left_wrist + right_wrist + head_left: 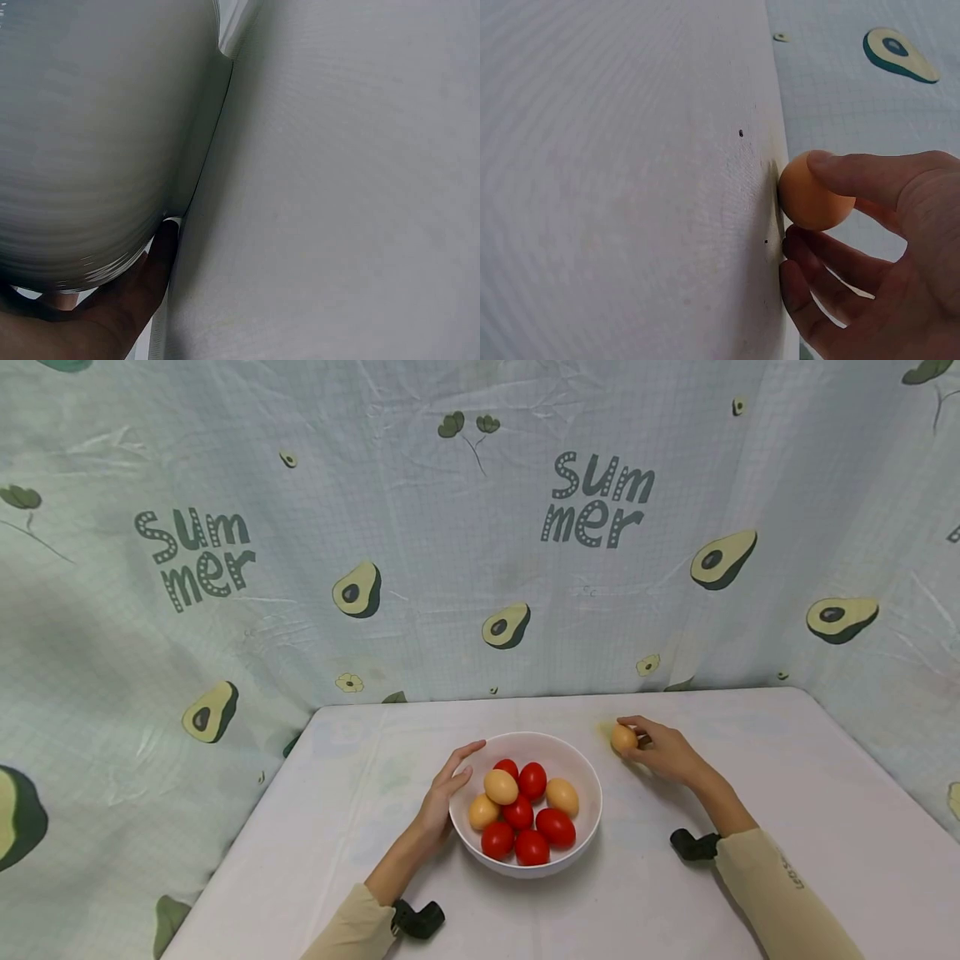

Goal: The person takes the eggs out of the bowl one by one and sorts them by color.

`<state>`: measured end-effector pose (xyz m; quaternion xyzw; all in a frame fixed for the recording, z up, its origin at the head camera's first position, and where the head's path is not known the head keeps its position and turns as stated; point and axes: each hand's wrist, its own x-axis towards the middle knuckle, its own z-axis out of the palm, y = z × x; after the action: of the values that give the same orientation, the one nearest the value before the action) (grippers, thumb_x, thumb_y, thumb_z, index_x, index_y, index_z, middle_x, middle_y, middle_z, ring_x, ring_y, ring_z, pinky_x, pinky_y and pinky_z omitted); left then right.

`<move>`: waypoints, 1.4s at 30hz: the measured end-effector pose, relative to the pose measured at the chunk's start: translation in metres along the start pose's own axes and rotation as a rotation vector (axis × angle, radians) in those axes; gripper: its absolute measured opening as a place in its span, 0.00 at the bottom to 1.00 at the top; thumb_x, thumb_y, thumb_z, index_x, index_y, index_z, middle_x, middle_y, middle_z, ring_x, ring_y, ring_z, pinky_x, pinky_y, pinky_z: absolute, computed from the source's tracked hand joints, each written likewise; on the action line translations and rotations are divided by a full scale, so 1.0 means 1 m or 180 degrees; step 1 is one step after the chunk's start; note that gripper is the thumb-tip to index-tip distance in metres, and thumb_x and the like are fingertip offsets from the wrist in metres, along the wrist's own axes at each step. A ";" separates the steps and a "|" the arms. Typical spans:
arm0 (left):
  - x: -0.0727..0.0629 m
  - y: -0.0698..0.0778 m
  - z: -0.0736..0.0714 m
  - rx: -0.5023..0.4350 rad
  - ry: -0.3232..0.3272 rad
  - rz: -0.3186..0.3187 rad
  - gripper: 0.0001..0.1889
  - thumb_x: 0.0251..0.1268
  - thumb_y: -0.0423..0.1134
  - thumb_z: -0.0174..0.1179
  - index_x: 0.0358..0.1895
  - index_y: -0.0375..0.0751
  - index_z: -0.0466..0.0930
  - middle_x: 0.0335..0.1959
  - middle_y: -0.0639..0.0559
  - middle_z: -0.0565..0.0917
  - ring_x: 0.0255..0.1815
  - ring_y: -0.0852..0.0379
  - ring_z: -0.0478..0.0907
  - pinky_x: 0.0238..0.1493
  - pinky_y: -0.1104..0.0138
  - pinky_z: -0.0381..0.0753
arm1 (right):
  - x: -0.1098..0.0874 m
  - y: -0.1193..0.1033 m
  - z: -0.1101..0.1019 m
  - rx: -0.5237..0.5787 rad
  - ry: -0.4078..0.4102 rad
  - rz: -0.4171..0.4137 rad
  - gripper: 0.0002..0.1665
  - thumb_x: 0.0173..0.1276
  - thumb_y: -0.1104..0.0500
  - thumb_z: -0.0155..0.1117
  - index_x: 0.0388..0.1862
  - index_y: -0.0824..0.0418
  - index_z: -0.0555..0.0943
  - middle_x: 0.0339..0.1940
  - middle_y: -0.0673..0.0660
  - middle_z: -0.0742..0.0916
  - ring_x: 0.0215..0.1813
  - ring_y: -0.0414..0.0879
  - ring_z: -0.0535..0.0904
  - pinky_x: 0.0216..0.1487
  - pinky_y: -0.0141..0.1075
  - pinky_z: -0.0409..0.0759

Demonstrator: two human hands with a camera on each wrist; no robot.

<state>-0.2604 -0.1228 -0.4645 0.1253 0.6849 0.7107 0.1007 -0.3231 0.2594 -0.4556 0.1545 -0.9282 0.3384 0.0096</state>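
Note:
A white bowl (590,827) stands on the table, with several red tomatoes (556,828) and several orange-yellow eggs (501,787) inside. My left hand (442,797) holds the bowl by its left side, the thumb over the rim and a finger along the far edge. In the left wrist view the hand (112,319) lies against the bowl's smooth outer wall (90,150). Beyond the bowl to the right, my right hand (663,752) holds a single orange-yellow egg (624,739) low at the tabletop. The right wrist view shows the thumb pressed on this egg (814,199), with other fingers below it.
A pale cloth covers the table (675,902). Behind it hangs a curtain (420,510) printed with avocados and lettering, close to the table's far edge. Black wrist cameras sit on the left wrist (417,919) and the right wrist (693,845).

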 end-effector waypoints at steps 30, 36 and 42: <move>0.000 -0.002 -0.001 0.0068 0.0004 0.0006 0.27 0.83 0.42 0.36 0.81 0.50 0.60 0.84 0.47 0.56 0.85 0.42 0.51 0.85 0.44 0.48 | 0.001 0.002 0.001 0.0070 -0.0048 0.0027 0.38 0.70 0.56 0.71 0.75 0.65 0.69 0.61 0.74 0.83 0.62 0.67 0.81 0.59 0.58 0.83; -0.001 -0.002 -0.001 0.0038 0.0010 0.0011 0.26 0.83 0.42 0.37 0.80 0.49 0.60 0.84 0.47 0.57 0.85 0.42 0.52 0.85 0.45 0.48 | 0.000 -0.002 -0.005 0.0092 -0.0144 0.0035 0.41 0.69 0.53 0.72 0.76 0.64 0.67 0.65 0.75 0.81 0.65 0.69 0.79 0.60 0.59 0.83; -0.001 0.000 -0.001 0.0052 0.0014 -0.0001 0.26 0.83 0.43 0.36 0.80 0.50 0.61 0.84 0.47 0.58 0.85 0.42 0.53 0.85 0.45 0.49 | -0.002 -0.015 -0.017 -0.0050 -0.0189 -0.0041 0.44 0.69 0.51 0.73 0.77 0.65 0.65 0.70 0.74 0.77 0.69 0.71 0.75 0.64 0.63 0.79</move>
<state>-0.2599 -0.1235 -0.4650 0.1244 0.6910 0.7053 0.0983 -0.3186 0.2601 -0.4335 0.1703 -0.9297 0.3262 -0.0146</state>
